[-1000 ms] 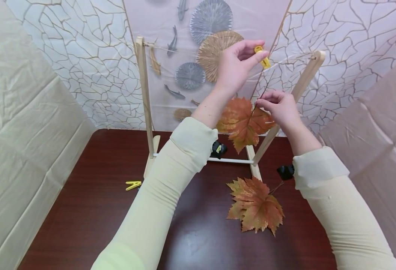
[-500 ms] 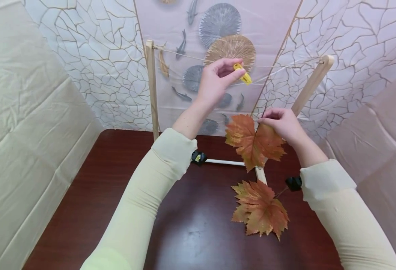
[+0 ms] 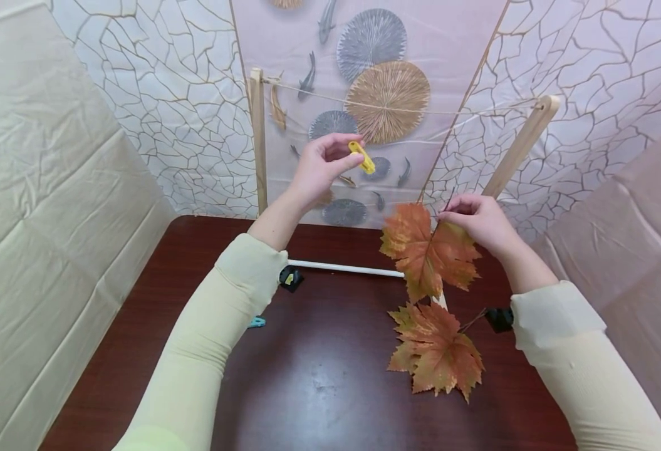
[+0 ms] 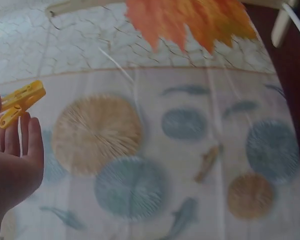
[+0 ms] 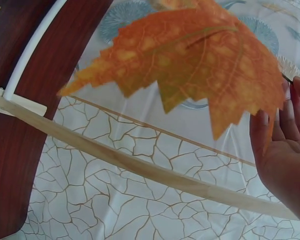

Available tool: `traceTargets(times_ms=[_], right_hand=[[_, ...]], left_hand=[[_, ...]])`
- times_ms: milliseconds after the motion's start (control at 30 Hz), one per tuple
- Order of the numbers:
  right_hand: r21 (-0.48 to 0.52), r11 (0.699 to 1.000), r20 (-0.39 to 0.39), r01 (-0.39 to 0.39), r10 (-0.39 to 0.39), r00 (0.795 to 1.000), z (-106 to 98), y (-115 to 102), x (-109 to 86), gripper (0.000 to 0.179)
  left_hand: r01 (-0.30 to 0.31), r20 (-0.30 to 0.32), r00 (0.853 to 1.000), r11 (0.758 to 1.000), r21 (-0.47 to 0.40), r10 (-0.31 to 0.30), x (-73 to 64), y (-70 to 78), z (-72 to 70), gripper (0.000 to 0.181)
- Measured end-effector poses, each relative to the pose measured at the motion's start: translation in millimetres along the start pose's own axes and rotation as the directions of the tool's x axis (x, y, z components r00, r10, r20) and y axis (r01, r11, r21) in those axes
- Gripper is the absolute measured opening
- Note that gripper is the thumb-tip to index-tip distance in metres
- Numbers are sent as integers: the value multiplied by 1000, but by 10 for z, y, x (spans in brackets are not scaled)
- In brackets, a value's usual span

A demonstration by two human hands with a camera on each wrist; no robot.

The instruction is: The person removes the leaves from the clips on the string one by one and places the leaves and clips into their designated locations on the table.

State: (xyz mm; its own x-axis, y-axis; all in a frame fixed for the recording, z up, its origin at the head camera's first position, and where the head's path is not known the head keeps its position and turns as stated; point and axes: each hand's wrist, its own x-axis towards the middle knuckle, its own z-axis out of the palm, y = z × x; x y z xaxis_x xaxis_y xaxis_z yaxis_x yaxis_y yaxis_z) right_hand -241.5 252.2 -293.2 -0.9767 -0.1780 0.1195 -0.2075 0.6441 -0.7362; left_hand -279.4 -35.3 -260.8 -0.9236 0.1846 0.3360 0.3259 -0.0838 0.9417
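Note:
In the head view my left hand (image 3: 323, 168) pinches a yellow clothespin (image 3: 362, 157) between thumb and fingers, in front of the patterned backdrop and below the string (image 3: 319, 96). The left wrist view shows the same clothespin (image 4: 23, 102) at the fingertips. My right hand (image 3: 479, 220) pinches the thin stem of an orange artificial maple leaf (image 3: 428, 250), which hangs to the left of the fingers, clear of the string. Close up in the right wrist view, that leaf (image 5: 190, 65) partly covers the fingers. Another orange leaf (image 3: 437, 351) lies on the table below it.
A wooden frame has a left post (image 3: 259, 138) and a right post (image 3: 522, 147), with the string tied between their tops. A white rod (image 3: 347, 269) joins them low down. A blue clothespin (image 3: 257, 322) lies beside my left sleeve on the dark table (image 3: 319, 388).
My left hand has drawn away from the string, down and to the left, carrying the yellow clothespin. My right hand has lowered the leaf away from the string. The head view has shifted slightly.

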Motion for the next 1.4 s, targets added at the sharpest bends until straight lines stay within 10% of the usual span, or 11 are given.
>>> traceTargets(times_ms=[867,1400], right_hand=[[16,999,74,-35,34,997,-85,355,-233,26],[44,997,149,-66,59,987,-171,713,-477,26]], left_hand=[[176,-68,983,982,70,-171,-537,-700,-965,43],[355,-173,932,903,242,-320,-1065,-1176,-1577,44]])
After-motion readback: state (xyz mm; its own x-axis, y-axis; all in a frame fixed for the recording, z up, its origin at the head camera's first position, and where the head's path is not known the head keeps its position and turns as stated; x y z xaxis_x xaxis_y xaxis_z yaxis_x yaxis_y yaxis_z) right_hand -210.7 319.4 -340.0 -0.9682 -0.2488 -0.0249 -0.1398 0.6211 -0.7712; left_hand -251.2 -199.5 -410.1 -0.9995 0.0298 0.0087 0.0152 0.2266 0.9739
